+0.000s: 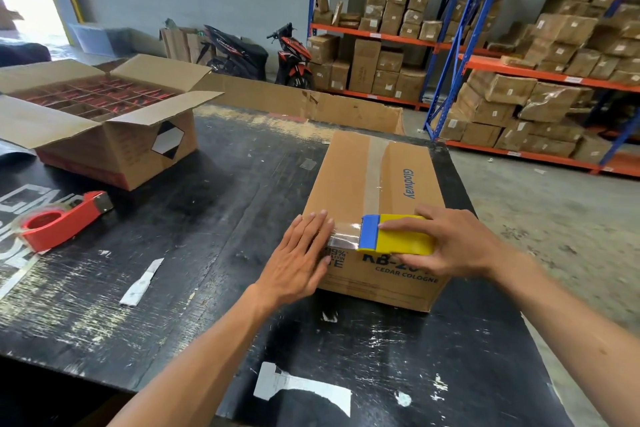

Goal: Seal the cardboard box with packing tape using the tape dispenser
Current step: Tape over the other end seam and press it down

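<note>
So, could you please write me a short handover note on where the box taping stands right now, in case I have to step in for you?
Left hand: flat, pinning the tape's start on the near left top edge of the cardboard box.
Right hand: gripping the yellow and blue tape dispenser on the box's near top edge.
Done: flaps closed, one tape strip along the centre seam.
In progress: a short clear strip across the near edge, between left hand and dispenser.
Left: probably run it across to the right, cut and smooth it; the far edge looks untaped.
Spare red dispenser lies on the table, left.
</note>
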`<state>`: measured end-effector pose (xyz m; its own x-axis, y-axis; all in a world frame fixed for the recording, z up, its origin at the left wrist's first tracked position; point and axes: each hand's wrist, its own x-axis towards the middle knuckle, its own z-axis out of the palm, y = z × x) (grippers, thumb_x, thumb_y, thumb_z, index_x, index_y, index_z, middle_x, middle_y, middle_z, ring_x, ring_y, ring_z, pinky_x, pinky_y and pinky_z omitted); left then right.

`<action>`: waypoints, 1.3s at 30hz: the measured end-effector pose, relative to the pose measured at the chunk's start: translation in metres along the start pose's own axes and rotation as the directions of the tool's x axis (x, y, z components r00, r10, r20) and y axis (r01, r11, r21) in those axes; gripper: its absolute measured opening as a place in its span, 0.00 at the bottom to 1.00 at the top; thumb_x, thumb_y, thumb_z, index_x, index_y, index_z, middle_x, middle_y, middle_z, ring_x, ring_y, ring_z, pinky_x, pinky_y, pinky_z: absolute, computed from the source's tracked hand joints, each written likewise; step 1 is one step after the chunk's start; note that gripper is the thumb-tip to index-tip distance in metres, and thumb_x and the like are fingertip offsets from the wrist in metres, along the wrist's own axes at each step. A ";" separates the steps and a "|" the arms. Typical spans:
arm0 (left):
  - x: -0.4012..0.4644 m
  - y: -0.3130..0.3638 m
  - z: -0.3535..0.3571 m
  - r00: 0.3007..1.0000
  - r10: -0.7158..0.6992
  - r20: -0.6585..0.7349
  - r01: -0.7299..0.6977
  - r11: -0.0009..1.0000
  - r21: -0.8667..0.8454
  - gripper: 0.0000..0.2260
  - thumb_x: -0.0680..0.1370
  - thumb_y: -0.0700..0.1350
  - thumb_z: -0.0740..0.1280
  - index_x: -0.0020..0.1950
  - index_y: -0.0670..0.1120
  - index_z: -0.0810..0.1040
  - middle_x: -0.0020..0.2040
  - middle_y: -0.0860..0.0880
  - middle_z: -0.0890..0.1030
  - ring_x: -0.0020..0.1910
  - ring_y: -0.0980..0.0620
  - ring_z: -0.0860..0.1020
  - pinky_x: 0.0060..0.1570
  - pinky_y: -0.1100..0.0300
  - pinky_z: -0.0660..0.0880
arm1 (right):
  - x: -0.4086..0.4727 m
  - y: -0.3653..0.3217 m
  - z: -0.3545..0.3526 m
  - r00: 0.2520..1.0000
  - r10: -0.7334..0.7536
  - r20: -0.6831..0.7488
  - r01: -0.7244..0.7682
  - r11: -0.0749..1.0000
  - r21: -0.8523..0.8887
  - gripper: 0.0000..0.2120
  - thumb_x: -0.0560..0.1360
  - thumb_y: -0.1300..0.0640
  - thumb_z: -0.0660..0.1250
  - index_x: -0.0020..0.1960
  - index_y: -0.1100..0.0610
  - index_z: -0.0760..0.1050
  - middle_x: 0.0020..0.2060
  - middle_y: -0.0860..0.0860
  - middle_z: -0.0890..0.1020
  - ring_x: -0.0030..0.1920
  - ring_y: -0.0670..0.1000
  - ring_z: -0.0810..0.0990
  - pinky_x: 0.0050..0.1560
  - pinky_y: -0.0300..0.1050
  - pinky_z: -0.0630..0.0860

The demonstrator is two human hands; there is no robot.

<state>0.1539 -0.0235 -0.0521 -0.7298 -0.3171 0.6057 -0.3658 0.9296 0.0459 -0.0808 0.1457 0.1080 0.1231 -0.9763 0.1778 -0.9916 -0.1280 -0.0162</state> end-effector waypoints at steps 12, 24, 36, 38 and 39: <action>0.049 -0.023 -0.015 0.979 0.202 0.022 -0.204 0.974 0.095 0.23 0.86 0.51 0.52 0.78 0.42 0.66 0.79 0.43 0.64 0.79 0.47 0.61 0.78 0.47 0.54 | 0.006 -0.001 -0.003 0.999 -0.007 0.034 0.008 1.000 -0.018 0.27 0.71 0.30 0.63 0.69 0.33 0.72 0.38 0.39 0.66 0.38 0.43 0.69 0.36 0.30 0.59; 0.063 -0.023 -0.027 0.953 0.136 0.271 -0.167 0.982 0.093 0.34 0.84 0.62 0.41 0.76 0.40 0.67 0.73 0.40 0.72 0.73 0.44 0.70 0.76 0.49 0.60 | 0.009 -0.008 -0.001 1.000 -0.021 -0.011 0.020 0.999 -0.039 0.26 0.70 0.31 0.64 0.66 0.35 0.76 0.35 0.41 0.67 0.33 0.43 0.66 0.32 0.30 0.54; 0.074 -0.035 -0.020 0.871 0.252 0.421 -0.275 0.961 -0.006 0.27 0.85 0.59 0.49 0.82 0.49 0.50 0.82 0.47 0.51 0.81 0.50 0.50 0.78 0.58 0.40 | 0.015 -0.006 -0.003 0.999 0.031 0.029 -0.029 0.995 -0.092 0.25 0.71 0.32 0.67 0.68 0.32 0.73 0.35 0.43 0.69 0.36 0.45 0.69 0.32 0.34 0.57; 0.074 -0.035 -0.021 0.871 0.241 0.428 -0.257 0.966 -0.021 0.27 0.85 0.59 0.49 0.82 0.49 0.50 0.82 0.47 0.51 0.81 0.50 0.49 0.75 0.61 0.37 | 0.013 -0.005 -0.003 0.999 0.024 0.033 -0.021 0.997 -0.080 0.26 0.70 0.30 0.65 0.68 0.31 0.73 0.35 0.44 0.70 0.35 0.45 0.68 0.32 0.34 0.57; 0.074 -0.035 -0.022 0.871 0.239 0.429 -0.253 0.967 -0.026 0.28 0.85 0.59 0.48 0.82 0.49 0.50 0.81 0.48 0.51 0.81 0.50 0.49 0.75 0.61 0.37 | 0.011 -0.006 -0.003 0.999 0.017 0.032 -0.015 0.997 -0.071 0.27 0.70 0.29 0.63 0.68 0.31 0.73 0.35 0.45 0.70 0.34 0.45 0.68 0.32 0.34 0.57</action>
<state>0.1252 -0.0758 0.0087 -0.9710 -0.1347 0.1973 -0.1544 0.9841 -0.0882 -0.0737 0.1360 0.1134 0.1069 -0.9835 0.1459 -0.9936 -0.1005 0.0509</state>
